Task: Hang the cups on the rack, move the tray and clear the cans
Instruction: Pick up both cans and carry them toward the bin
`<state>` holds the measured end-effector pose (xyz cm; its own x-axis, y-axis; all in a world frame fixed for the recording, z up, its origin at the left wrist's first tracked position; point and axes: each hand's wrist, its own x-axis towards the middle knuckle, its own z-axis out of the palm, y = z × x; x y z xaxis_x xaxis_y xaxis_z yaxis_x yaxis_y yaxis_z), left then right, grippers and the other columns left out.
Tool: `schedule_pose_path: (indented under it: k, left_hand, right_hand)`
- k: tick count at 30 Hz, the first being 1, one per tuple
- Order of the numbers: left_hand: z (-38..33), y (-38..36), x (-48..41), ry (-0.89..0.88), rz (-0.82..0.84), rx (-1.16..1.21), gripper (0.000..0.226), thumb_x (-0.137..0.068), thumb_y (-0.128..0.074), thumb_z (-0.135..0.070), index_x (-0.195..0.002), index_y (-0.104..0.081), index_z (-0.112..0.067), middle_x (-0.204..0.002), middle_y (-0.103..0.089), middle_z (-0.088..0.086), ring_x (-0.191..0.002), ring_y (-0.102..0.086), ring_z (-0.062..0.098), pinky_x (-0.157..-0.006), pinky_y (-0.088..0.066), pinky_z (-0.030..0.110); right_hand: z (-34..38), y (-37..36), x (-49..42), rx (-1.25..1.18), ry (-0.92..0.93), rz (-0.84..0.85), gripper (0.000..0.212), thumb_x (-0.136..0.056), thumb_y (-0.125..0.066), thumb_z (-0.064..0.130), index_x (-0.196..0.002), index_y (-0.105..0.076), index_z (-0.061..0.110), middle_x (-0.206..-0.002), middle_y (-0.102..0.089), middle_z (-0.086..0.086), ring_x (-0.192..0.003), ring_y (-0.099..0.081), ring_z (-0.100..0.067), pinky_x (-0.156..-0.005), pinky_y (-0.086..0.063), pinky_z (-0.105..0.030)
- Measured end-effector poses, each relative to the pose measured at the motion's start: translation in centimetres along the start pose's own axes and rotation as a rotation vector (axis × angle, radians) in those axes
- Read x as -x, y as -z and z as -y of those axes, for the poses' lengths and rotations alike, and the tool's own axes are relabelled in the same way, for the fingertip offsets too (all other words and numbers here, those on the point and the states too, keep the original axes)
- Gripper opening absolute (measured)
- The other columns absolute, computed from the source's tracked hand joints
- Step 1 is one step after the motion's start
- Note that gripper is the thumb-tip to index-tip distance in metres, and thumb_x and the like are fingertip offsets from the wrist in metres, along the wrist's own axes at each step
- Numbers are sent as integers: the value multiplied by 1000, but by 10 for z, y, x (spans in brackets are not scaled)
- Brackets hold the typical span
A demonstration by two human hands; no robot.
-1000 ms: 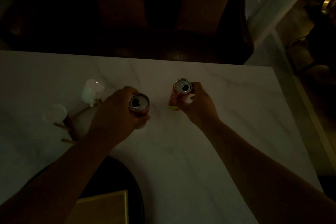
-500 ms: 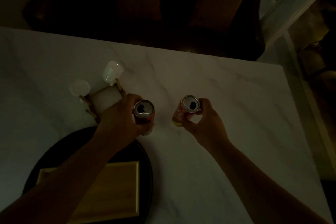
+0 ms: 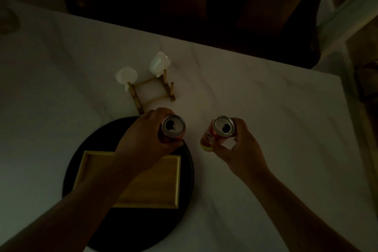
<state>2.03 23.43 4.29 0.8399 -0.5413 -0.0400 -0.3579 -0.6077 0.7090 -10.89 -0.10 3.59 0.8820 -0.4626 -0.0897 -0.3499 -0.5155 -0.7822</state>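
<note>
The left hand point(image 3: 143, 139) is gripping one opened can point(image 3: 173, 128) just left of the frame's centre, fingers wrapped around its side. The right hand point(image 3: 239, 147) is gripping a second can point(image 3: 219, 132) just right of centre, thumb and fingers closed around it. Compared with a second ago, both cans are sitting lower in the frame and closer to the person, and the view is taking in more of the near table. That suggests the cans are being lifted away, so clearing them looks under way.

Below the left forearm, one wooden tray point(image 3: 163, 182) is lying on one round black platter point(image 3: 81, 159). Above the hands, one small wooden rack point(image 3: 152, 93) is standing on the white marble table point(image 3: 286, 129), carrying two white cups point(image 3: 126, 75), one at each far corner. The hanging seems finished.
</note>
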Motion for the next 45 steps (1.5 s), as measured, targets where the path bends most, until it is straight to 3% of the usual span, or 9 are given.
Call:
schedule_pose_path:
  k: [4, 8, 11, 15, 19, 26, 31, 36, 45]
  left_hand:
    - [14, 13, 22, 5, -15, -18, 72, -65, -86, -62, -124, -46, -51, -116, -54, -24, -103, -55, 4, -78, -43, 20]
    - [32, 24, 46, 11, -29, -13, 72, -70, -82, -65, -130, -47, -48, -126, -55, -21, -109, -55, 4, -82, -47, 23]
    - [43, 34, 66, 48, -62, -17, 70, -71, -80, -67, -130, -46, -51, -123, -54, -26, -102, -56, -1, -74, -41, 14]
    - [58, 50, 93, 60, -103, -21, 69, -71, -82, -60, -129, -47, -48, -121, -59, -20, -104, -60, 5, -78, -53, 28]
    - [75, 67, 123, 101, -145, -34, 72, -70, -86, -55, -131, -48, -45, -123, -60, -17, -106, -61, 7, -82, -53, 31]
    - [114, 102, 181, 193, -225, -29, 72, -70, -86, -54, -131, -47, -46, -120, -59, -18, -100, -57, 5, -76, -49, 25]
    - [144, 118, 228, 275, -277, 13, 74, -69, -83, -56, -131, -46, -42, -119, -58, -21, -102, -58, 5, -82, -53, 30]
    - [166, 134, 277, 320, -324, 12, 75, -67, -72, -67, -131, -45, -40, -117, -54, -25, -102, -55, -1, -84, -51, 25]
    - [200, 147, 361, 454, -439, 19, 72, -69, -85, -61, -128, -48, -46, -117, -55, -28, -100, -58, -5, -79, -50, 21]
  right_hand:
    - [15, -12, 14, 35, 27, 34, 56, -65, -73, 66, -112, -52, 45, -106, -69, 25, -100, -63, 5, -78, -46, -13]
    - [33, -27, 30, 49, 80, 79, 51, -69, -77, 62, -111, -53, 45, -105, -67, 27, -102, -63, 3, -78, -45, -9]
    - [49, -42, 42, 31, 111, 138, 54, -70, -78, 63, -113, -54, 43, -107, -69, 24, -104, -64, 3, -81, -45, -5]
    - [72, -64, 53, 26, 144, 204, 57, -69, -81, 63, -114, -54, 40, -106, -70, 21, -102, -66, 2, -79, -52, -13]
    - [93, -88, 64, 43, 191, 233, 58, -71, -85, 59, -115, -54, 38, -104, -71, 17, -97, -69, 0, -77, -59, -27]
    - [131, -143, 91, 15, 256, 305, 62, -68, -78, 64, -121, -48, 54, -112, -66, 31, -108, -63, 12, -84, -50, -7]
    - [148, -183, 117, -13, 323, 478, 67, -79, -82, 50, -134, -49, 34, -122, -65, 19, -116, -63, 2, -94, -56, -24]
    - [175, -218, 147, -65, 352, 625, 59, -79, -75, 51, -130, -50, 34, -116, -65, 24, -113, -62, 8, -84, -50, -7]
    - [191, -275, 198, 44, 430, 802, 65, -77, -78, 56, -130, -45, 42, -120, -64, 19, -114, -64, -2, -91, -59, -28]
